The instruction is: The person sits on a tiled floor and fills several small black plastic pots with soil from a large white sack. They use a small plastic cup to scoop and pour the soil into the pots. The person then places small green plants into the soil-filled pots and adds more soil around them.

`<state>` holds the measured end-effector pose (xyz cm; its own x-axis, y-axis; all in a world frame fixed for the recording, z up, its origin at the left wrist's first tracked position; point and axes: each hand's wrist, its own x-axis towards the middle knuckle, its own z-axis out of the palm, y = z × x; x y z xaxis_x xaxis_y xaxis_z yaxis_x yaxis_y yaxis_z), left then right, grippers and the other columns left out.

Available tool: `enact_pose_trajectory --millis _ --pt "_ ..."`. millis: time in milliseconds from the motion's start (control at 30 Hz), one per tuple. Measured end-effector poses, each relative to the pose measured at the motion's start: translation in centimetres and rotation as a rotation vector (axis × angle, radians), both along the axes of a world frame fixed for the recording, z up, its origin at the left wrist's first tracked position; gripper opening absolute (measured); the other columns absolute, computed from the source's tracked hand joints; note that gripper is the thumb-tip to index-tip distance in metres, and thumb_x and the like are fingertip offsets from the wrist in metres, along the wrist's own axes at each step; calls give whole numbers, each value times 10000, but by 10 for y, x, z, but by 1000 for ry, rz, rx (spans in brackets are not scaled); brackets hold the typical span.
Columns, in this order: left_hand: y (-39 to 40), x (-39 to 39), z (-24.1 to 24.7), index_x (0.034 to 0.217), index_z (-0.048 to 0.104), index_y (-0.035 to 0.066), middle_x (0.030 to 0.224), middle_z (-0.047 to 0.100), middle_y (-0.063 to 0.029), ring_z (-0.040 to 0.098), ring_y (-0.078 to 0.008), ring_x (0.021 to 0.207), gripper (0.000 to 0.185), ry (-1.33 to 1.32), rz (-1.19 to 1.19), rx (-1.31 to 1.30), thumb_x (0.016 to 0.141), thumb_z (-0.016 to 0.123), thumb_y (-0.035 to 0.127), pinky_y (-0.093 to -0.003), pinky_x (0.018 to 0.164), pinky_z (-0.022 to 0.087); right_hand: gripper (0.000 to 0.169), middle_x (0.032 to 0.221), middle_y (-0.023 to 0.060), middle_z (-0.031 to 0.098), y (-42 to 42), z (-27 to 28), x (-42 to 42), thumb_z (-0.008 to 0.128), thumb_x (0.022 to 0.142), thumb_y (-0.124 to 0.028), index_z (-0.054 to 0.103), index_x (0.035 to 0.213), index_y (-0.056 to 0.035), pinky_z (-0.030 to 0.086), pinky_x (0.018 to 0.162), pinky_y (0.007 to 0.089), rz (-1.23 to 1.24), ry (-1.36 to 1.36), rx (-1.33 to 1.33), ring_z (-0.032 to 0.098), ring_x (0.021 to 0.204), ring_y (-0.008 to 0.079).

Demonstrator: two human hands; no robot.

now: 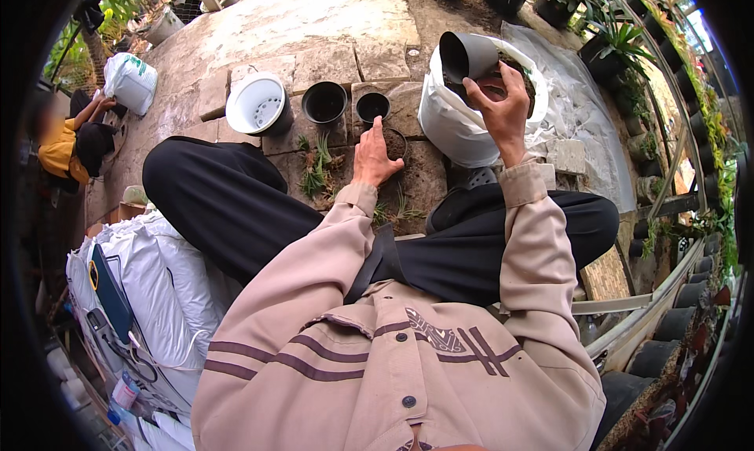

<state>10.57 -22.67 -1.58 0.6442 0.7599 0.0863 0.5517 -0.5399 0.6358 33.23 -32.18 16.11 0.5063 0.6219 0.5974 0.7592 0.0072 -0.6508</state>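
Note:
My right hand (505, 100) holds a black plastic pot (484, 55) by its side, thumb and fingers pinching it. That pot is tilted with its mouth to the left, above a white sack (453, 130) of dark soil. My left hand (376, 156) rests at the left side of a small pot of soil (393, 143), fingers pointing forward and thumb spread; whether it grips the pot is unclear. Just beyond its fingertips stands a small black pot (373, 106). To the left are a larger black pot (324, 102) and a white-lined pot (257, 103) with drainage holes.
Small green plants (317, 171) lie on the stone slabs before me. Clear plastic sheeting (580, 103) spreads right of the sack. White bags (171, 268) at my left carry a phone (111, 289). A person (70, 139) sits far left by another bag (131, 83). Potted plants (609, 53) line the right.

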Motion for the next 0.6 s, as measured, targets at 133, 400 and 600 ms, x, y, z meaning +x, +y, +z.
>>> enact_pose_trajectory --millis 133,400,600 --pt "0 -1 2 1589 186 87 1441 522 -165 470 -374 1359 1207 19 1 -30 640 918 235 -492 1080 450 597 1129 136 665 0 1 0 873 825 -249 635 1252 94 591 822 312 -3 50 9 741 919 209" --pt "3 3 1 1592 179 96 1486 457 -167 405 -373 1403 1227 85 4 -79 634 929 253 -526 1085 442 714 1119 222 689 1 -7 38 884 769 -415 674 1183 128 541 915 381 -162 11 11 694 1012 314" --pt "-8 4 2 1562 227 98 1463 465 -119 399 -356 1405 1189 136 27 25 619 943 209 -569 1028 468 738 1133 254 692 -6 -17 54 874 770 -467 683 1154 134 516 960 402 -211 88 -11 670 1083 351"
